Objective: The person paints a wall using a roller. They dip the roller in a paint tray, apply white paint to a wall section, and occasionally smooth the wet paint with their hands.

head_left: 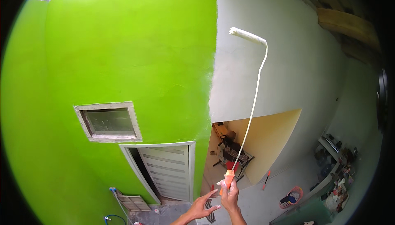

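Note:
My right hand is closed round the orange handle of a paint roller. Its long thin rod, coated in pale paint, rises from the handle and bends near the top. The white roller sleeve points left, in front of the pale grey wall; whether it touches the wall I cannot tell. Just left of the handle, my left hand has its fingers apart and holds nothing. Pale specks, like paint, show on my fingers.
A bright green wall meets the grey one. It holds a small window and a white slatted door. An opening shows exercise equipment. A pink basket stands on the floor; a cluttered shelf is at right. Wooden beams hang upper right.

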Demonstrator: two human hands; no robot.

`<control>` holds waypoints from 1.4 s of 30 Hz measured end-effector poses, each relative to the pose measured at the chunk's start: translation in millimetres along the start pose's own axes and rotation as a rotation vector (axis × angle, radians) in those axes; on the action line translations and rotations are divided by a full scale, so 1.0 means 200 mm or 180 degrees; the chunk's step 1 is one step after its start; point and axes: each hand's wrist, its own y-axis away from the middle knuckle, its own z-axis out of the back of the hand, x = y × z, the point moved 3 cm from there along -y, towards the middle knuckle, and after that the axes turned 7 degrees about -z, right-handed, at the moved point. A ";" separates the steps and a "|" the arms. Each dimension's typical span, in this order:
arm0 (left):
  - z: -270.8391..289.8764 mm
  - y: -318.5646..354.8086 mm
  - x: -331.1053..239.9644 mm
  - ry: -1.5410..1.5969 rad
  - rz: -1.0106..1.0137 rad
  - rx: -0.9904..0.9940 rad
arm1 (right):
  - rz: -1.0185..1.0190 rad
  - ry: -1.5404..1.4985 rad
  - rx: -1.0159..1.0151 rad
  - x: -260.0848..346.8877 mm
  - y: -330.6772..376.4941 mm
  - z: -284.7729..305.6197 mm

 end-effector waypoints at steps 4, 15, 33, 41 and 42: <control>0.06 0.14 0.06 -0.0362 0.0095 -0.0245 | 0.0749 0.0076 -0.0577 0.13 -0.40 0.06; 0.23 0.71 0.20 -0.0207 0.1872 -0.1068 | 0.1333 -0.0198 -0.0545 0.79 -1.64 -0.10; 0.17 0.90 0.26 0.0065 0.2121 -0.1750 | 0.1984 0.0362 -0.1010 1.49 -2.57 -0.17; 0.15 0.94 0.34 0.0306 0.1809 -0.1935 | 0.1862 0.0463 -0.0850 1.52 -2.63 -0.19; 0.15 0.94 0.34 0.0540 0.1681 -0.2077 | 0.1860 0.0463 -0.0855 1.53 -2.63 -0.18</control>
